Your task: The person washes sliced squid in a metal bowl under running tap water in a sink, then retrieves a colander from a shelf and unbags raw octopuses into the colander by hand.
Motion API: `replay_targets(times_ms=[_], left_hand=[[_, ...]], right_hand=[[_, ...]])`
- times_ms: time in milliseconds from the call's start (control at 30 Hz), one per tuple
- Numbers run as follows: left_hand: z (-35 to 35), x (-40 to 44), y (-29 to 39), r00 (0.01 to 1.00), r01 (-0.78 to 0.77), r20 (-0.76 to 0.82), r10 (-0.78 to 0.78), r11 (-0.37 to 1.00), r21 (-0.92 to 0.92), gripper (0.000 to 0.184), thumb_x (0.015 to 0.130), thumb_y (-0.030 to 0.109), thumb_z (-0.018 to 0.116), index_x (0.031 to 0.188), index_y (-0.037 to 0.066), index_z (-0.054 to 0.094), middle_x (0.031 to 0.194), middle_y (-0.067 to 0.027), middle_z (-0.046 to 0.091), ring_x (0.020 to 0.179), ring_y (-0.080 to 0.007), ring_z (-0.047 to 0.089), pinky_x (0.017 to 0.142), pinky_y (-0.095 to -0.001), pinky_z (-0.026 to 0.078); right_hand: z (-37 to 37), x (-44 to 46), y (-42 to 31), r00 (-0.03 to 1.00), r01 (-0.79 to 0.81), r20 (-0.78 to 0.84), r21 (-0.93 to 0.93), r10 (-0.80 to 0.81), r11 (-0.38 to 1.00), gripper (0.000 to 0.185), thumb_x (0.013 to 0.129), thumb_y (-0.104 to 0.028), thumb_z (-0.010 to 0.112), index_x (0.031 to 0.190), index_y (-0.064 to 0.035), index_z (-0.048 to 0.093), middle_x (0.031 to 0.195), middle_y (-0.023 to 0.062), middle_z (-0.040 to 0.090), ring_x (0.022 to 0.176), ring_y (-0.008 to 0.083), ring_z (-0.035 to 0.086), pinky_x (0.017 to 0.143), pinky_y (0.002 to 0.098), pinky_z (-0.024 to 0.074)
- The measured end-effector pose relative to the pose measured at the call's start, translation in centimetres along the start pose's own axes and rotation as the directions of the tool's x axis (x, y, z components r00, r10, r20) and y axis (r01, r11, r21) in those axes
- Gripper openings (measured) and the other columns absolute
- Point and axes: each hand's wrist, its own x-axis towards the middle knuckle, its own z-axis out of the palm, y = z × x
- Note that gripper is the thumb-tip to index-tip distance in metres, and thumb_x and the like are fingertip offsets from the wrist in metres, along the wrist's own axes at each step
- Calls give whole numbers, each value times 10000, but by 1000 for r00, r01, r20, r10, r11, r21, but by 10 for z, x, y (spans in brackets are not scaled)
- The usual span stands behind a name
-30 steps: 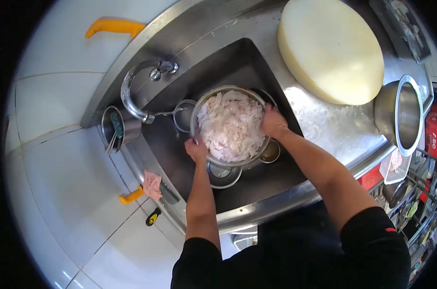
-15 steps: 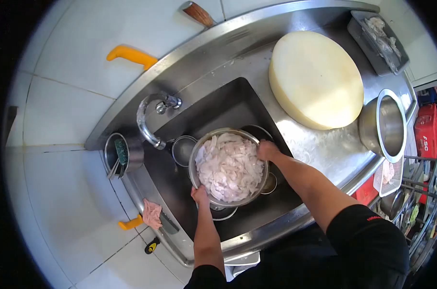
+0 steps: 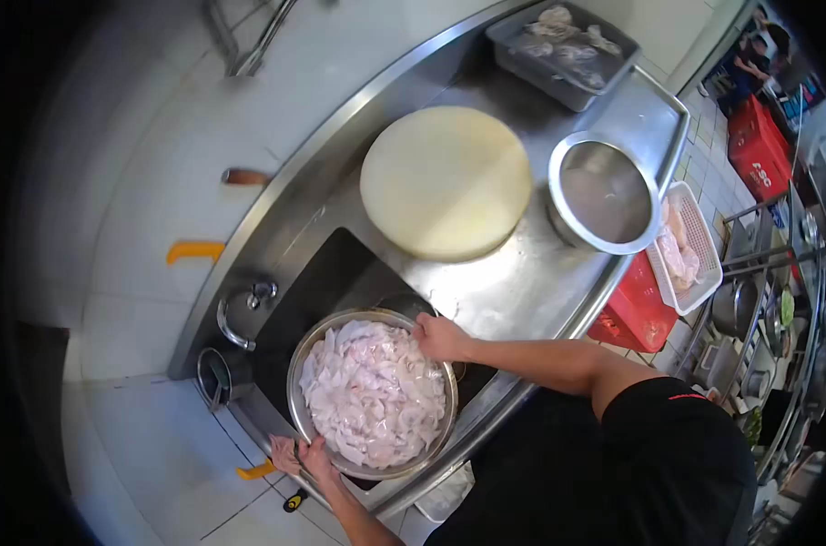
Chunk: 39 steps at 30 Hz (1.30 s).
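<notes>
A wide metal bowl (image 3: 294, 400) is heaped with wet, pale pinkish-white meat slices (image 3: 376, 391); I cannot tell which meat. It is held up over the dark sink (image 3: 331, 273). My left hand (image 3: 317, 461) is closed on its near left rim, beside a pink cloth (image 3: 285, 453) on the sink edge. On the opposite side, my right hand (image 3: 443, 337) grips the rim, fingers partly hidden by the bowl. The chrome faucet (image 3: 235, 328) stands left of the bowl.
On the steel counter are a thick round chopping block (image 3: 445, 182), a deep metal pot (image 3: 558, 196) and a grey tub (image 3: 558, 86). A white basket (image 3: 704, 273) of raw meat sits at a red crate (image 3: 636, 305). A cup of utensils (image 3: 235, 373) stands left of the sink.
The bowl has come up out of the sink and closer to me, both hands still on its rim. The view has swung right, showing more counter and floor on that side.
</notes>
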Motion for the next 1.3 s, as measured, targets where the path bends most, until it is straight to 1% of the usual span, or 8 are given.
replay_targets(times_ms=[167,233,467,700,833,1033,1267,1300], left_hand=[[34,-36,95,992,-35,-111,65,967,253,426,787,81,703,1197,-22,651,1227,-120,652,1087,-212,621,955,-324,483],[59,-52,125,995,17,-102,-2,990,139,450,835,126,715,1244,-45,641,1262,-125,650,1114,-218,625,990,-318,476],[87,14,113,934,-125,321,158,985,-120,407,985,199,600,1310,-46,602,1146,-80,688,997,-182,651,912,-311,494],[278,-4,201,875,-32,461,147,968,-249,389,936,182,692,1248,-45,640,1140,-105,707,1005,-202,673,909,-327,507],[363,9,185,722,16,666,186,958,-285,289,972,179,666,1185,-16,656,1075,-109,721,935,-208,686,856,-345,539],[424,-8,166,735,30,662,145,969,-245,266,1014,179,600,1192,-19,601,1072,-147,711,916,-251,701,821,-398,573],[446,-62,202,837,-200,530,135,978,66,351,1033,242,589,1251,-33,587,1098,-131,704,974,-232,676,870,-381,545],[444,-66,197,856,-169,490,165,985,-36,353,1041,271,578,1216,-34,610,1078,-115,706,947,-213,668,862,-363,537]], right_hand=[[-47,-24,-37,993,14,-117,72,-5,997,315,977,-266,556,1110,13,618,898,301,688,897,477,670,811,526,517],[-98,-49,-61,987,10,-162,94,6,996,341,950,-267,584,1128,20,638,945,306,690,949,488,659,860,535,513],[-119,-84,-90,851,88,-524,66,-40,994,391,903,-292,674,1143,14,700,1001,259,720,964,410,700,868,454,542],[-256,-46,-35,677,211,-736,178,-12,961,300,880,-231,687,1012,33,741,873,184,750,802,271,717,757,384,541],[-309,-69,-2,634,214,-773,161,-12,964,323,883,-235,681,1030,48,738,873,186,751,798,244,712,762,362,540],[-326,-74,57,549,171,-836,106,-6,980,340,885,-235,678,1045,60,730,878,187,754,799,242,714,773,355,539],[-374,-64,77,613,222,-790,156,-14,962,323,896,-223,678,1036,64,727,852,143,747,762,184,683,735,327,530],[-377,-57,79,646,238,-763,175,-22,955,320,904,-224,678,1037,62,727,842,128,742,756,169,672,726,317,524]])
